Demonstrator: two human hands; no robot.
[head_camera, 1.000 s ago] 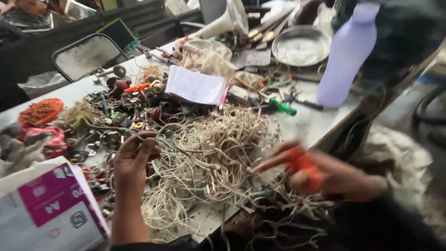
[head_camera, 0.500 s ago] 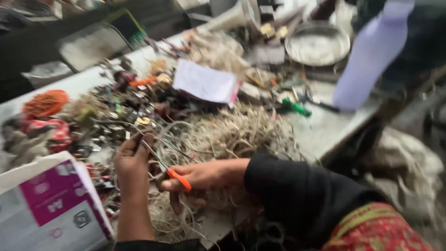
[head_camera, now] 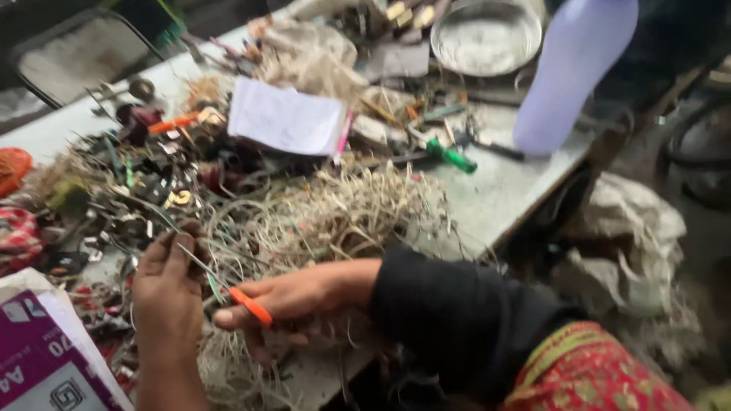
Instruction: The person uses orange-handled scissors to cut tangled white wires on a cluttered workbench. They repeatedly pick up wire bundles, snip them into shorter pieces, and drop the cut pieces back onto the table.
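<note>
My left hand (head_camera: 169,293) pinches a thin wire (head_camera: 199,266) that leads out of a big tangle of pale wires (head_camera: 335,221) on the cluttered bench. My right hand (head_camera: 297,297), in a black sleeve, grips an orange-handled cutter (head_camera: 250,306) held close to that wire, just right of my left fingers. The cutter's jaws are blurred and mostly hidden by my fingers.
A white paper sheet (head_camera: 288,119), a green-handled screwdriver (head_camera: 451,157), a lavender bottle (head_camera: 572,68) and a metal dish (head_camera: 487,36) lie behind the tangle. Small metal scraps (head_camera: 145,190) spread at left. A purple-and-white box (head_camera: 42,358) sits at lower left, pale rags (head_camera: 632,243) hang off the right edge.
My right hand came in from the right with the orange cutter and now sits beside my left hand at the wire. The view tilted lower and closer.
</note>
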